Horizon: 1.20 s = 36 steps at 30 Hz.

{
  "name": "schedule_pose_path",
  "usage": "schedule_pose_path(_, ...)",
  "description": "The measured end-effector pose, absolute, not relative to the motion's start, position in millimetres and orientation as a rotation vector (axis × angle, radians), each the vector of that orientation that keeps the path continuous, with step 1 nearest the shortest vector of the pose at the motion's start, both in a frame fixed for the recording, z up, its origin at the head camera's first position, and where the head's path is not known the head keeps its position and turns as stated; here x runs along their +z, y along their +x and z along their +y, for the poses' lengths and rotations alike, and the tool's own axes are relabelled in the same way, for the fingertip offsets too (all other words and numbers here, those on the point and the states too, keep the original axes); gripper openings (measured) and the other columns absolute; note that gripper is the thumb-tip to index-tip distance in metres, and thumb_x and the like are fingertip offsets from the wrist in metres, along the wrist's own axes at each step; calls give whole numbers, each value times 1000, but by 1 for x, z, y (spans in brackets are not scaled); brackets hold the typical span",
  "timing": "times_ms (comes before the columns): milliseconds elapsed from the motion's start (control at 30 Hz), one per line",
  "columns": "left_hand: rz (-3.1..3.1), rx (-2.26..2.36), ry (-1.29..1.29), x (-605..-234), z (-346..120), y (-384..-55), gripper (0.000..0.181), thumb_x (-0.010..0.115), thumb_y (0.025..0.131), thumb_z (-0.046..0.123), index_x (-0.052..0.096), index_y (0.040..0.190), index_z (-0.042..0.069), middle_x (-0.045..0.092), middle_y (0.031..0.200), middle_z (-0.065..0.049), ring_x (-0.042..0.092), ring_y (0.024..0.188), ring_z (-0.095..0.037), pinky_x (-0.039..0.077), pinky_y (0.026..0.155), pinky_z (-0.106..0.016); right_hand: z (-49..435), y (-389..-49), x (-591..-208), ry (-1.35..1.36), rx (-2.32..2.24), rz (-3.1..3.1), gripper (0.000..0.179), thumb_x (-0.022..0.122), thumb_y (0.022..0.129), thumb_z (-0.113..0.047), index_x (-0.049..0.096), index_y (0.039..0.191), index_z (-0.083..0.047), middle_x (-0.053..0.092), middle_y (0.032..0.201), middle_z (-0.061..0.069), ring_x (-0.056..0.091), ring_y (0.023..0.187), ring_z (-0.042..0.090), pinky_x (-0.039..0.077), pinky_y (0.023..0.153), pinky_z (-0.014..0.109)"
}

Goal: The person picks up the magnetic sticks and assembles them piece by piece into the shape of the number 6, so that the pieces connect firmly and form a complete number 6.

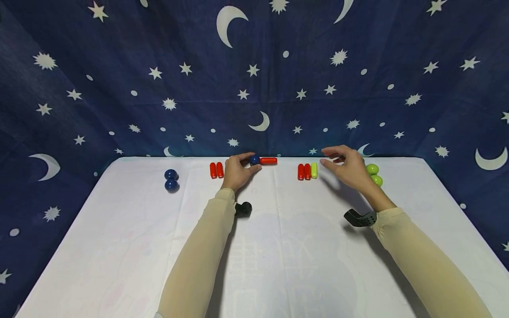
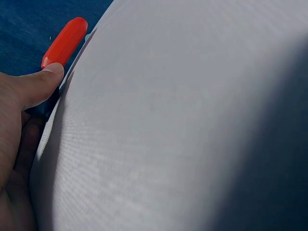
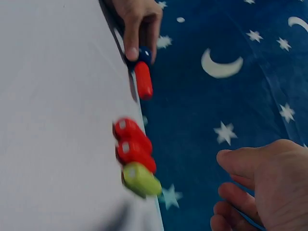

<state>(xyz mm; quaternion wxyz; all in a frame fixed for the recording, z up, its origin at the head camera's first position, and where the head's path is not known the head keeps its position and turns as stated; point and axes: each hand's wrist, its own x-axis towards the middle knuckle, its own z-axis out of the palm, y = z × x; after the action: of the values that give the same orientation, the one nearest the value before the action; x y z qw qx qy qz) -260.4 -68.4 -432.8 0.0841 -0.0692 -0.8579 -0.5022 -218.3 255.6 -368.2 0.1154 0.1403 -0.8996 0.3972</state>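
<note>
At the far edge of the white table, my left hand [image 1: 236, 171] pinches a dark blue ball [image 1: 255, 160] between thumb and fingers. A red rod [image 1: 268, 161] extends rightward from the ball, its end against it; the left wrist view shows the rod [image 2: 65, 42] past the thumb, the ball mostly hidden. My right hand [image 1: 347, 167] hovers with loosely bent fingers and holds nothing. Just left of its fingertips lie a light green rod [image 1: 314, 170] and two red rods [image 1: 304, 172], side by side.
Two more red rods [image 1: 216, 170] lie left of my left hand. Farther left are two dark blue balls [image 1: 171, 180]. Green balls [image 1: 374, 174] sit beyond my right wrist, with a bit of blue partly hidden there. A dark starry cloth [image 1: 199, 79] hangs behind the table.
</note>
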Motion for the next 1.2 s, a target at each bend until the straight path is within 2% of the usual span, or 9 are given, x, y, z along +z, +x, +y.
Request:
schedule_pose_path(133,-2560,-1496,-217,-431,-68,-259,44,86,83,16,73,125,7,69,126,-11,64,118,-23,46,106,-35,281,-205,-368,319,1105,-2588,32,75,93,-13,71,122,0,66,112,20,61,97,25,47,80,21)
schedule_pose_path(367,-2572,-1506,-205,-430,-67,-258,45,86,84,17,72,126,7,68,129,-10,63,120,-23,46,107,-35,322,-184,-373,179,1097,-2489,34,78,89,-12,72,119,3,65,105,8,58,89,-2,45,77,10)
schedule_pose_path(600,-2571,-1493,-205,-431,-69,-258,45,86,84,18,73,126,8,68,129,-10,62,121,-23,45,108,-36,355,-166,-385,20,1113,-2479,39,82,86,-17,72,120,0,61,98,-21,56,89,-5,43,76,6)
schedule_pose_path(767,-2581,-1494,-187,-432,-69,-259,45,86,84,18,73,126,9,68,130,-10,61,123,-23,44,109,-37,368,-158,-395,-15,1112,-2524,45,84,85,-20,70,123,1,59,96,-28,55,87,-9,43,75,3)
schedule_pose_path(867,-2576,-1495,-192,-432,-69,-259,45,86,84,18,73,126,9,68,130,-10,61,123,-23,44,109,-37,371,-155,-401,-15,1091,-2551,47,84,85,-22,70,123,1,57,98,-27,54,87,-9,42,74,3)
schedule_pose_path(967,-2575,-1494,-192,-433,-69,-259,45,86,84,18,73,126,9,68,130,-9,61,122,-23,44,108,-36,371,-155,-406,5,1068,-2559,45,84,85,-19,70,121,2,58,100,-22,54,84,-8,41,73,3)
schedule_pose_path(1200,-2581,-1490,-187,-431,-67,-258,45,86,84,18,73,126,9,68,129,-10,62,121,-22,45,108,-35,371,-156,-414,30,996,-2593,46,84,83,-11,68,122,5,66,103,19,51,77,-13,40,69,2)
